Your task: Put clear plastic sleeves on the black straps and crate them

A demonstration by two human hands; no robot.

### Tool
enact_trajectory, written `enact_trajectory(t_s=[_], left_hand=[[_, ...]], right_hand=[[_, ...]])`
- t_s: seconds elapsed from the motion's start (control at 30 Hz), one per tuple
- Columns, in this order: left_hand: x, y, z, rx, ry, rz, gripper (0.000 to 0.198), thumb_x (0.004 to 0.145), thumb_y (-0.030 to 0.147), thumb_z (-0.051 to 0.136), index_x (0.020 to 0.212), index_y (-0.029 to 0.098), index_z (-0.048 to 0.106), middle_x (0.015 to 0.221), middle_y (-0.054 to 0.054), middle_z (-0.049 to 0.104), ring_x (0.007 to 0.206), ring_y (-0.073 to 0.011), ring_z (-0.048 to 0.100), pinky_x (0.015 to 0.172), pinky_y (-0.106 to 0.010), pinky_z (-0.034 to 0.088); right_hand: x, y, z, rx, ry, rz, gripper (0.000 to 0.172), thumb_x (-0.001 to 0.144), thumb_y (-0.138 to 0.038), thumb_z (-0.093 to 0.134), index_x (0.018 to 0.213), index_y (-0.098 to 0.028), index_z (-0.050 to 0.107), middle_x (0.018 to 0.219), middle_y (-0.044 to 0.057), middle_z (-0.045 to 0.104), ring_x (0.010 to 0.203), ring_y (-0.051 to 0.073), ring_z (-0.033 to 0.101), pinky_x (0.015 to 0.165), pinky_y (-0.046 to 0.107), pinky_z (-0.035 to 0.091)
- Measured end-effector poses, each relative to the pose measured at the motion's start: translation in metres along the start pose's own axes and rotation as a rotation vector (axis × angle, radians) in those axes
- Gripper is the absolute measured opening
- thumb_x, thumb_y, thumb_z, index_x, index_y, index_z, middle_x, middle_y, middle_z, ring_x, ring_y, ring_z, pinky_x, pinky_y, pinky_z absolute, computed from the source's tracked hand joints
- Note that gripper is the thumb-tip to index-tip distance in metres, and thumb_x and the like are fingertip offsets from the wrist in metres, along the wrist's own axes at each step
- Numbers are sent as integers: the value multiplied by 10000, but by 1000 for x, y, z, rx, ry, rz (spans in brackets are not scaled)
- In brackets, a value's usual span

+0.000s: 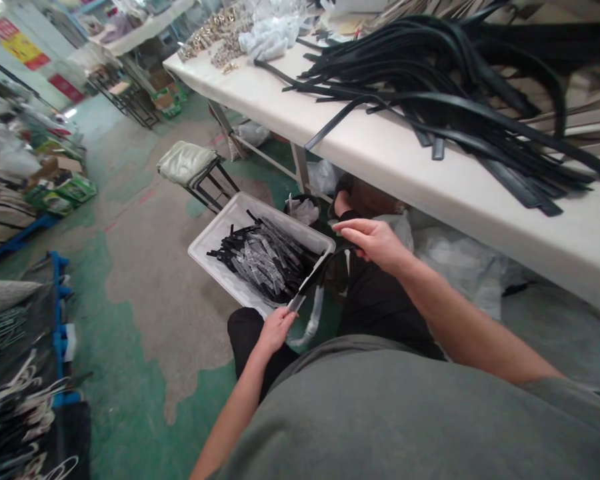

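Note:
Between my hands a black strap runs over the near corner of a white plastic bin. My left hand is closed on its lower end, where clear plastic film shows. My right hand pinches the upper end, fingers bent and close together; the exact grip is partly hidden. A loop wrapped in clear film hangs below the strap, beside my left hand. Just beyond, the white bin holds many black straps, several of them wrapped in film.
A white table stands at the right, bearing a heap of loose black straps and gold metal fittings. Past the bin is a stool with a covered seat. Blue pallets with goods lie at the left.

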State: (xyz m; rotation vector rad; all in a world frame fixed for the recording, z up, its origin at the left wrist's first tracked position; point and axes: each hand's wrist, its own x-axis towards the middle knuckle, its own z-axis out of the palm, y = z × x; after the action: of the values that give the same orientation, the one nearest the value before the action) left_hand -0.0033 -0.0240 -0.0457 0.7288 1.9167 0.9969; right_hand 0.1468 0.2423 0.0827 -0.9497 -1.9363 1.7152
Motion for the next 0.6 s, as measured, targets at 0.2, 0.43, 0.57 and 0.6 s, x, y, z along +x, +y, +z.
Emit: enact_trajectory(t_s=[0.2,0.43,0.57,0.6], left_hand=[[48,-34,-14,-656,303,-483,180,822,268,630,864,96,598,712,-79,648,563,-140,600,555,-262,488],[130,48,-89,-639,411,-335,214,974,201,300,850,182,474,876,-12,587,816,-89,610,739,-181,520],[169,51,-108,-655,538,-234,61,892,192,416,879,211,473,1101,-50,559,1153,-174,571,1006,-355,474],[173,45,-107,-642,515,-252,47,861,178,452,872,215,479,1132,-49,558,1194,-187,553,1060,-388,429]], right_hand=[[-29,30,-35,-216,-18,58,381,815,-378,605,1123,-169,683,557,-41,549,421,82,461,395,201,364],[-35,55,-4,-198,171,-22,287,897,-328,532,1092,-175,676,770,7,683,562,116,588,599,255,492],[-34,69,-4,-390,199,-327,461,864,-333,631,1293,-184,550,1250,107,606,1121,217,587,966,339,454],[-41,71,-5,-431,205,-371,453,868,-335,630,1290,-193,547,1320,114,560,1205,222,538,1012,343,426]])
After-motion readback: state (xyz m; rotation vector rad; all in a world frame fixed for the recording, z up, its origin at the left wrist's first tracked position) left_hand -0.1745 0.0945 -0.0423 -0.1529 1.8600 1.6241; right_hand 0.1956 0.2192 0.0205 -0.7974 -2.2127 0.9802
